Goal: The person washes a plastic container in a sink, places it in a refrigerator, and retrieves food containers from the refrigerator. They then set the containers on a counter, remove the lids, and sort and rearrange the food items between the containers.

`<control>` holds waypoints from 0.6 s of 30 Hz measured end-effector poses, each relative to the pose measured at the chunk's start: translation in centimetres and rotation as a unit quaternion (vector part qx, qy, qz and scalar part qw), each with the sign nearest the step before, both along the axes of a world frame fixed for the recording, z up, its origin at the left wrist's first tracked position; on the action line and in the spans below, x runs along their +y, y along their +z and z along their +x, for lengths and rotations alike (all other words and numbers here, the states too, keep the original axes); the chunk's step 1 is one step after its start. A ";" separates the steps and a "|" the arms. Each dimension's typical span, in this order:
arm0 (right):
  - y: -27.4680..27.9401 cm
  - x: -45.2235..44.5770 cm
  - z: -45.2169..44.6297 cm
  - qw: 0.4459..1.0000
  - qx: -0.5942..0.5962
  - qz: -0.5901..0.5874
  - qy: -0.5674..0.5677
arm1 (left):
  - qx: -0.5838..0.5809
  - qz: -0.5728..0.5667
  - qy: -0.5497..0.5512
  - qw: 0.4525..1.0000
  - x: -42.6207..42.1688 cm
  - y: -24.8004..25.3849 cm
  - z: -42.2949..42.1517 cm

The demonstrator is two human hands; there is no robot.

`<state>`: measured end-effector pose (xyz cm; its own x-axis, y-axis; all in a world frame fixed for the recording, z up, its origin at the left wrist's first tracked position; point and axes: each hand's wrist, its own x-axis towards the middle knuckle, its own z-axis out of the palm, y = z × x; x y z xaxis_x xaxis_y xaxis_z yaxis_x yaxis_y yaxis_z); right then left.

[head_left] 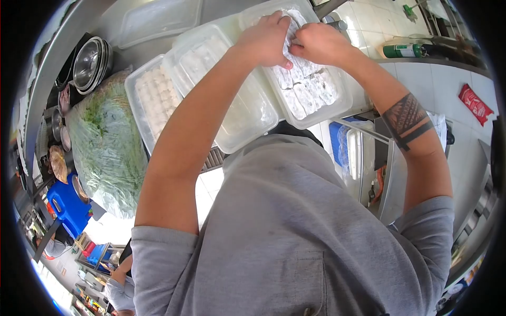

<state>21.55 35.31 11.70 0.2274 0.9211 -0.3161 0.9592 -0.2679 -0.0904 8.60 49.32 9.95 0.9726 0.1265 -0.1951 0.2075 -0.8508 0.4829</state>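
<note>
A clear plastic tub (345, 102) holds rows of white, powdery-looking blocks (308, 95); I cannot tell whether they are coated or wrapped. My left hand (263, 41) lies over the tub's left side, with its thumb and fingers bent round a white block (289, 39) at the far end. Close beside it, my right hand (322, 45) is closed, its thumb and forefinger pinched against the same block's right side. What the right fingertips hold is hidden. Both hands are nearly touching.
Left of the tub stand a lidded clear container (245, 116) and a container of pale round pieces (153, 95). A clear lid (158, 23) lies behind. Farther left are a large plastic bag of greens (108, 142) and stacked metal bowls (89, 63). Another person (120, 289) is at lower left.
</note>
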 end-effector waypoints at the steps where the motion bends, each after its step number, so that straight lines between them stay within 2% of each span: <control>1: 0.1 -0.1 0.1 1.000 0.005 -0.003 0.001 | -0.006 -0.008 -0.004 1.000 0.0 0.0 -0.1; 2: 0.6 -0.1 -0.2 1.000 0.003 0.002 0.004 | -0.013 -0.013 -0.007 1.000 0.2 -0.1 -0.1; 5: 2.4 0.0 -1.4 0.995 0.019 -0.020 -0.096 | -0.035 -0.010 -0.017 0.999 0.2 -0.4 -0.2; 6: 2.1 0.0 -1.4 0.995 0.017 -0.013 -0.092 | -0.037 -0.004 -0.014 0.999 0.3 -0.5 -0.2; 9: -0.8 -0.3 -1.5 0.973 0.039 0.064 -0.218 | -0.033 -0.018 -0.018 0.999 0.4 -0.5 -0.1; 10: -1.3 -0.3 -1.3 0.973 0.035 0.068 -0.216 | -0.038 -0.015 -0.017 0.999 0.5 -0.4 -0.1; 12: -1.0 -0.3 -2.0 0.952 0.058 0.077 -0.291 | -0.019 -0.025 -0.011 0.999 0.3 -0.1 -0.2; 18: -1.2 -1.0 -2.3 0.964 0.045 0.105 -0.240 | -0.022 -0.023 -0.005 0.999 0.2 -0.2 -0.3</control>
